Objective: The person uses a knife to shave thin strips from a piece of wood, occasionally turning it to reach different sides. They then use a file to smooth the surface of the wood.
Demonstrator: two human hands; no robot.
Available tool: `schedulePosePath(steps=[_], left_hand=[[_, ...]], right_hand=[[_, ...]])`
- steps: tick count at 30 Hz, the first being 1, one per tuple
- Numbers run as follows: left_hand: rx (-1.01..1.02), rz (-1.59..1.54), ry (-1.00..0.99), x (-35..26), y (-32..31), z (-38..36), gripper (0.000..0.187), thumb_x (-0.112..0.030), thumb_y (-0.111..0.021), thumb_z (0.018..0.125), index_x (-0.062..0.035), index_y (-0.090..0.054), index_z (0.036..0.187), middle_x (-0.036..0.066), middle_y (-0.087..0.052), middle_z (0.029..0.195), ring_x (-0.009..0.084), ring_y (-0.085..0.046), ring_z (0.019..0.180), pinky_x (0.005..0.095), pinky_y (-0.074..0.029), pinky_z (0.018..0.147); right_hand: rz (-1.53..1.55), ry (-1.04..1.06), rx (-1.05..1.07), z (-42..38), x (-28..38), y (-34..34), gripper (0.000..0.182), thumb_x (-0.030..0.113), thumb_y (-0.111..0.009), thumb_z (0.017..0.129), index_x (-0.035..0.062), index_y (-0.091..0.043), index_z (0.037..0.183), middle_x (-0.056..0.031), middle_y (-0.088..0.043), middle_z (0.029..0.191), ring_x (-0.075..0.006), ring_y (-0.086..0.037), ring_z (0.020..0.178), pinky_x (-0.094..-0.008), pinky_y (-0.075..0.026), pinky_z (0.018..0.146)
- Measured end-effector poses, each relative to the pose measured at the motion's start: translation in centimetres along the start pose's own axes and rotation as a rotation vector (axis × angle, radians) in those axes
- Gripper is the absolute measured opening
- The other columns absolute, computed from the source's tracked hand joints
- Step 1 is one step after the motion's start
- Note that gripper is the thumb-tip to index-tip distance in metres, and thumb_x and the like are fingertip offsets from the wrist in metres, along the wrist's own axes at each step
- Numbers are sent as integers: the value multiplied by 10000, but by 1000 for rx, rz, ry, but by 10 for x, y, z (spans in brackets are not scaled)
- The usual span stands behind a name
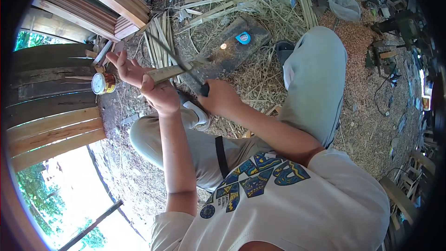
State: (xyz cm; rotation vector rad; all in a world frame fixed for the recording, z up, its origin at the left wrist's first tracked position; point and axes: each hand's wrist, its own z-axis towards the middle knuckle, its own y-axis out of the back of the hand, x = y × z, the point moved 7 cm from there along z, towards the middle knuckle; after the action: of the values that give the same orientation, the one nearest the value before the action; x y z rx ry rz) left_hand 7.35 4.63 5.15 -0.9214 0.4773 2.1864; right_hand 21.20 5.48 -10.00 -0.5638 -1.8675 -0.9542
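My right hand (218, 96) is closed round the dark handle of a long knife. The knife's narrow blade (169, 52) runs up and to the left, crossing a piece of wood (168, 72). That light-coloured piece lies across my left hand (151, 83), the thumb pressing on it and the other fingers partly spread. Its far end is over a worn board (234, 42) on the ground. A blue tape measure (243, 38) rests on the board, near a small bright spot.
A round tin (103, 83) stands left of my left hand, by a plank wall (51, 81). Thin wood strips (160, 42) and shavings litter the ground. A white plastic bag (344, 7) and dark machinery (399, 28) are at the upper right.
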Motion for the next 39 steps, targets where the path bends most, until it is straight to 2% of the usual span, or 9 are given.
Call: schedulePosePath(steps=[9,14,16,21,25,30,31,34,39], left_hand=[[8,23,-12,-1,6,3,739,-426,-393,902,-82,-303,1550,195,-4,1737,342,79,1613,632,47,1244],[29,-18,-2,7,12,2,712,-417,-362,929,-94,-268,1556,162,-43,1727,329,54,1616,617,48,1252],[-21,-77,65,12,8,-5,697,-375,-385,927,-111,-280,1564,113,-200,1686,268,-143,1599,513,-74,1274],[-27,-120,82,-5,2,-8,778,-379,-393,932,-118,-183,1634,114,-150,1705,282,-52,1615,553,18,1283],[11,-87,63,-1,-4,-2,799,-409,-366,939,-137,-124,1650,99,-73,1727,341,25,1612,621,42,1263],[16,-15,42,0,-8,-9,680,-314,-354,948,-89,-231,1578,158,-73,1712,321,-41,1613,560,-52,1301],[-62,45,22,-3,-7,-8,551,-235,-363,929,-59,-329,1450,189,-254,1625,317,-299,1528,513,-279,1241],[-68,109,43,-1,-3,-4,430,-223,-421,899,-64,-371,1295,208,-445,1348,288,-478,1212,466,-405,1047],[-173,-173,11,3,1,3,111,-136,-373,880,-109,-414,979,27,-453,714,121,-331,587,286,-280,529]], right_hand=[[24,-42,-4,24,-51,-15,293,241,-724,793,33,-706,999,-224,-719,854,-426,-708,857,-511,-558,770],[76,111,49,-14,41,14,296,256,-730,799,40,-720,1001,-222,-728,868,-426,-712,859,-507,-564,776],[123,165,93,-14,47,11,304,264,-732,799,39,-722,1002,-223,-730,868,-431,-711,859,-508,-566,777],[-99,-164,143,39,-92,-28,363,313,-726,796,-7,-731,966,-259,-727,914,-416,-724,917,-494,-577,813],[-145,-237,155,14,-72,-13,385,325,-719,789,-33,-718,932,-270,-723,927,-413,-723,936,-488,-578,821],[87,106,8,4,14,4,331,310,-707,783,2,-670,897,-228,-687,787,-433,-694,801,-505,-549,725],[121,106,8,2,19,7,318,320,-713,790,21,-661,887,-207,-664,739,-433,-680,774,-496,-545,701],[170,65,42,3,15,7,318,311,-709,797,12,-700,905,-233,-694,831,-448,-684,851,-524,-541,774],[189,-18,-42,24,-39,-23,444,365,-709,820,-12,-722,1054,-256,-724,941,-447,-701,920,-498,-554,819]])
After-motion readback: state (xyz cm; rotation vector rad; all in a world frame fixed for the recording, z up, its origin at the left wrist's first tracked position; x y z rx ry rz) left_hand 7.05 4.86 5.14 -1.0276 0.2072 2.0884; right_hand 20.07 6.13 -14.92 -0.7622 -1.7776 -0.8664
